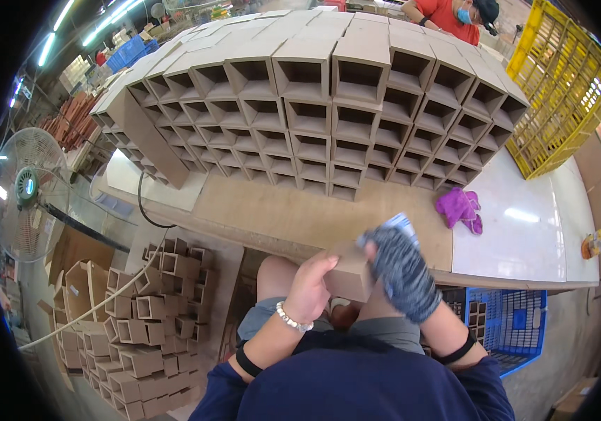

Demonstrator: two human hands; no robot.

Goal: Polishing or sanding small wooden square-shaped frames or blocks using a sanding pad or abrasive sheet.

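My bare left hand (pixel 309 286) is closed on the left end of a tan, square-sided box (pixel 349 275), held above my lap by the table edge. My right hand (pixel 404 270) wears a grey knitted glove and is bent against the box's right end. Out of its closed fingers sticks a thin, pale blue-and-white piece (pixel 403 223), whose kind I cannot make out. In front of my hands stands a tall stack of square hollow boxes (pixel 307 112), their open ends facing me.
A purple cloth (pixel 459 208) and a small bottle (pixel 596 243) lie right on the table (pixel 272 214). A yellow crate (pixel 560 91) stands behind them. Below are a blue crate (pixel 518 330) and, left, piled boxes (pixel 146 330). A fan (pixel 28 184) stands far left. A person (pixel 448 21) works beyond the stack.
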